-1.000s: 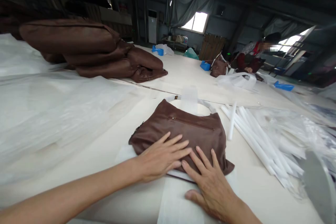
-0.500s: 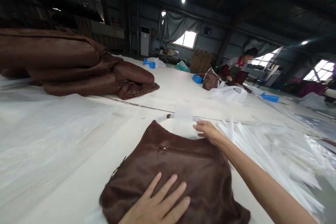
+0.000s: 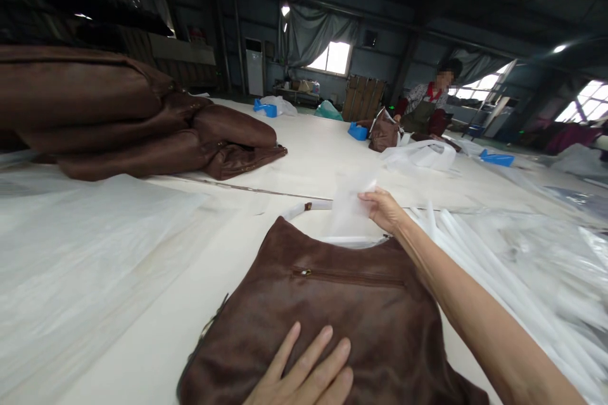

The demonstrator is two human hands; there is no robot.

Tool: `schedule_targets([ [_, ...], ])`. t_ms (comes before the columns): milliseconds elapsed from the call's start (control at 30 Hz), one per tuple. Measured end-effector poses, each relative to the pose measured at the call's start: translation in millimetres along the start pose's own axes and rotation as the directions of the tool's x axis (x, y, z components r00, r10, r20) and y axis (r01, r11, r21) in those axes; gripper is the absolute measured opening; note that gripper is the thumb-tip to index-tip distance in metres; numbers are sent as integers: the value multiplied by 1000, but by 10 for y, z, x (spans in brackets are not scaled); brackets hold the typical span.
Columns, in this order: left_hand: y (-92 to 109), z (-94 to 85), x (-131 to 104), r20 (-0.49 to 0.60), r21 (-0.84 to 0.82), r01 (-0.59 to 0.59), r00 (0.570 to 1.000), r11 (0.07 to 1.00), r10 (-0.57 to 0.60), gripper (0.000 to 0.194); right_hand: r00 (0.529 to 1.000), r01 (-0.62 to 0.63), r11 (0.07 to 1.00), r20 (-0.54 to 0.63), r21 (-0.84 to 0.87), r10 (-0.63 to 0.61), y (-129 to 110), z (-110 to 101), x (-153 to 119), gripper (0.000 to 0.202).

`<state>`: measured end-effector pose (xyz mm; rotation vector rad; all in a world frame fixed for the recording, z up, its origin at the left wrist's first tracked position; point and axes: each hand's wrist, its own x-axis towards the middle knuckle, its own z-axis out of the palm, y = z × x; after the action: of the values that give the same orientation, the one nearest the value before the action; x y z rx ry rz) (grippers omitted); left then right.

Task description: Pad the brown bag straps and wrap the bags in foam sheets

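Observation:
A dark brown leather handbag [image 3: 351, 316] lies flat in front of me, its zipped pocket facing up. My left hand [image 3: 304, 370] rests on the lower part of the bag, fingers spread. Beyond the bag's top edge, my right hand [image 3: 384, 207] pinches the edge of a thin, translucent white sheet [image 3: 350, 212] between thumb and fingers. The sheet is lifted over the bag's handle [image 3: 297, 210], which is wrapped in white and shows a small brown piece. Part of the handle is hidden behind the sheet and my right hand.
A pile of brown bags [image 3: 142, 120] lies at the left, above large clear plastic sheets [image 3: 95, 266]. White foam-like strips [image 3: 484, 278] and plastic bags spread at the right. Across the table [image 3: 313, 158] a co-worker [image 3: 427, 107] stands near another brown bag [image 3: 384, 131] and a blue object [image 3: 357, 131].
My right hand has moved up and slightly right, closing on the white sheet, which is now lifted and tilted. My left hand stays spread on the bag.

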<state>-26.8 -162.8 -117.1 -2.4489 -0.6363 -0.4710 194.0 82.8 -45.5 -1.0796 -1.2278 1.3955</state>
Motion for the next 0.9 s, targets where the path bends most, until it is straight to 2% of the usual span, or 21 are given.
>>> schedule_targets([
  [133,53,-135,-17,77,-155,104,993,982,-92,45,990,100,992,90,83,-107,-277,21,-554,37],
  [200,85,-221,-11,153,-289,202,975,936,-163,50,975,181,983,132,9,-180,-326,29,-931,42],
  [267,118,-280,-6,201,-418,294,953,860,-228,51,945,295,940,196,-170,-261,-314,24,-1326,31],
  [333,152,-301,-9,181,-508,369,929,778,-322,53,883,443,827,328,-347,-335,-249,10,-1696,18],
  [367,168,-303,-12,143,-543,393,914,742,-380,57,839,521,752,405,-404,-364,-201,2,-1859,18],
  [433,191,-305,-16,59,-592,438,861,677,-505,70,755,639,600,538,-480,-374,-80,-6,-2124,26],
  [467,195,-310,-13,26,-611,458,827,645,-562,77,728,675,526,580,-517,-365,-12,0,-2226,32],
  [533,188,-331,0,-8,-640,484,772,597,-635,89,704,709,372,626,-599,-335,124,36,-2374,41],
  [567,177,-343,7,-5,-642,488,768,591,-640,91,704,710,296,632,-639,-325,188,68,-2427,44],
  [600,164,-351,12,13,-635,484,786,603,-618,89,708,702,227,629,-675,-319,246,105,-2470,46],
  [667,138,-349,11,76,-607,442,859,660,-506,78,718,677,117,616,-727,-324,349,184,-2534,47],
  [733,124,-322,-7,126,-588,385,912,711,-390,63,723,657,51,610,-752,-325,431,243,-2575,45],
  [800,126,-285,-31,112,-581,359,924,730,-365,49,723,651,19,613,-758,-318,492,271,-2592,46],
  [900,144,-262,-44,66,-563,370,911,738,-407,27,715,655,-16,627,-755,-308,532,275,-2602,49],
])
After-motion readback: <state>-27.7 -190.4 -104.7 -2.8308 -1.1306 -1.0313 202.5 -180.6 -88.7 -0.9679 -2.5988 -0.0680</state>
